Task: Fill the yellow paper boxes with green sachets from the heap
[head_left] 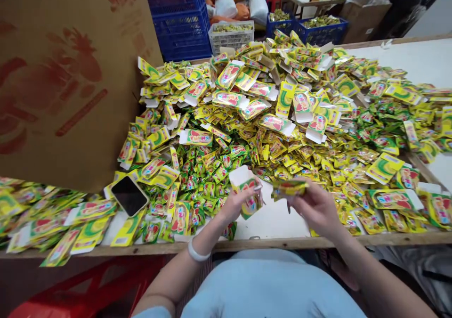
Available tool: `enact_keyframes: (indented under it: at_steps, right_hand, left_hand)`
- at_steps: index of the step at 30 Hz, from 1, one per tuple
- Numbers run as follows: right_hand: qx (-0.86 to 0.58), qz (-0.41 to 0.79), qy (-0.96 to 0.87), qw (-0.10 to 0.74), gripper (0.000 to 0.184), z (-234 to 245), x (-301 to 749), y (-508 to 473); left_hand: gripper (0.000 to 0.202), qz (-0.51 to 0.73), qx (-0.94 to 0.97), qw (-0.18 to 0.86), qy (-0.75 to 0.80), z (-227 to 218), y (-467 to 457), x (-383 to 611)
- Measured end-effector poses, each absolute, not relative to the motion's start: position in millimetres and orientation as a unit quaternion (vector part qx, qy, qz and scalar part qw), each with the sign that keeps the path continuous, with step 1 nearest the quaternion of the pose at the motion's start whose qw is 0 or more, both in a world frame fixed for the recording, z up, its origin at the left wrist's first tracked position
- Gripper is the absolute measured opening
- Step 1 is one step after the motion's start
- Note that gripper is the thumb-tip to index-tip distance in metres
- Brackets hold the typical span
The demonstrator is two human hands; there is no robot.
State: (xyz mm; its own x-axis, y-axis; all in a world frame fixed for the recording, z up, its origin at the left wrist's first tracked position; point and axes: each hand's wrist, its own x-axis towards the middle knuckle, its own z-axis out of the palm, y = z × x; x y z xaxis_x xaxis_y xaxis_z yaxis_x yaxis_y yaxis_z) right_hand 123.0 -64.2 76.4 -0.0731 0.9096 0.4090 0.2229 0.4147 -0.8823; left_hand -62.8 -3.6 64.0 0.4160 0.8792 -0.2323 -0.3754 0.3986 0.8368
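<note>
My left hand point(236, 204) grips a small yellow-green carton point(246, 189) with its white top flap standing open. My right hand point(315, 206) is closed on a bunch of small yellow-green sachets point(290, 187), held just right of the carton's mouth. Both hands hover over a bare patch of the white table point(271, 221) near its front edge. A huge heap of loose sachets point(219, 167) and flat, unfolded cartons point(278, 96) covers the table behind them. A pale bangle sits on my left wrist.
A dark phone point(129, 195) lies on cartons at the left. A large brown cardboard sheet point(63, 73) stands at the far left. Blue crates point(180, 16), a white basket point(231, 35) and filled sacks stand behind the table. A red stool point(88, 289) sits below.
</note>
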Motion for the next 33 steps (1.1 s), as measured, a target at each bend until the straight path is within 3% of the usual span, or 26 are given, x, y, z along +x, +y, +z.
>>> enact_keyframes:
  at_steps: [3, 5, 12, 15, 19, 21, 25, 33]
  right_hand:
    - [-0.413, 0.425, -0.581, 0.558, 0.023, 91.1, 127.1, -43.0]
    - [-0.395, 0.430, -0.615, 0.529, 0.016, 101.8, 124.5, -28.9]
    - [-0.399, 0.356, -0.804, 0.259, 0.015, 123.7, 121.4, -26.6]
    - [-0.384, 0.348, -0.832, 0.198, 0.017, 124.2, 126.0, -33.0]
    - [-0.376, 0.392, -0.793, 0.277, 0.011, 116.2, 133.2, -40.4]
    - [-0.383, 0.385, -0.777, 0.319, 0.019, 107.1, 135.6, -45.8]
    - [-0.347, 0.431, -0.776, 0.301, 0.033, 89.8, 140.9, -58.8]
    - [-0.412, 0.410, -0.750, 0.315, 0.030, 76.6, 146.1, -79.6]
  left_hand:
    - [0.047, 0.311, 0.439, 0.776, 0.330, 77.4, -15.9, -60.1]
    - [0.049, 0.276, 0.474, 0.767, 0.333, 82.4, -22.9, -61.2]
    - [0.050, 0.200, 0.549, 0.749, 0.312, 77.6, -27.4, -71.9]
    - [0.050, 0.192, 0.548, 0.756, 0.303, 70.5, -29.9, -69.1]
    - [0.046, 0.194, 0.526, 0.770, 0.305, 62.1, -36.3, -68.4]
    - [0.046, 0.173, 0.519, 0.786, 0.289, 60.2, -39.4, -69.2]
    - [0.064, 0.151, 0.494, 0.812, 0.271, 60.5, -42.4, -67.6]
    - [0.089, 0.133, 0.546, 0.782, 0.269, 39.9, -49.6, -43.4]
